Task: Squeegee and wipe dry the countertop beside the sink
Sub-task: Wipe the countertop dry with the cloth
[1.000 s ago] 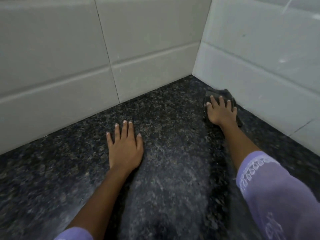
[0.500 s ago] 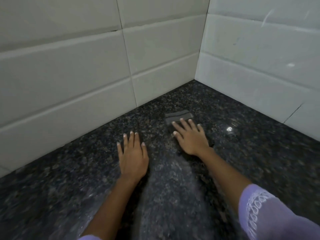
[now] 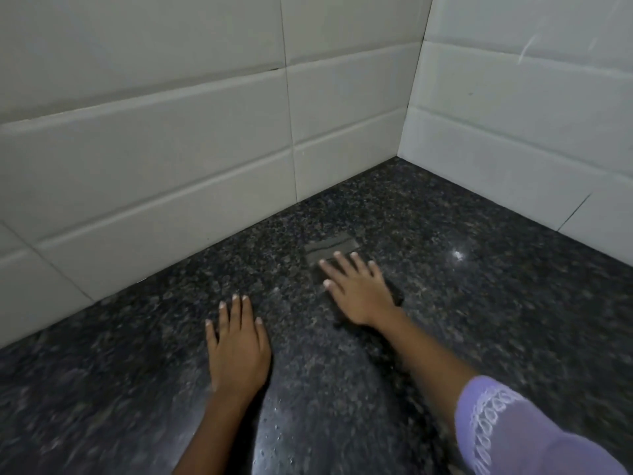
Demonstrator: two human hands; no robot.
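Note:
A dark speckled granite countertop (image 3: 479, 303) fills the lower view and meets white tiled walls in a corner. My right hand (image 3: 356, 289) lies flat, fingers spread, pressing a small dark grey cloth (image 3: 330, 248) against the counter; only the cloth's far edge shows beyond my fingertips. My left hand (image 3: 238, 351) rests palm down on the bare counter to the left and nearer me, holding nothing. Small water droplets (image 3: 274, 437) glisten on the counter between my forearms.
White tiled walls stand at the back (image 3: 171, 149) and on the right (image 3: 531, 114), meeting at a corner (image 3: 404, 142). A light reflection (image 3: 459, 255) shines on the counter right of the cloth. No sink or squeegee is in view.
My right hand slid the cloth from beside the right wall leftwards to the middle of the counter, then held about there. My left hand stayed planted. The view shifted slightly.

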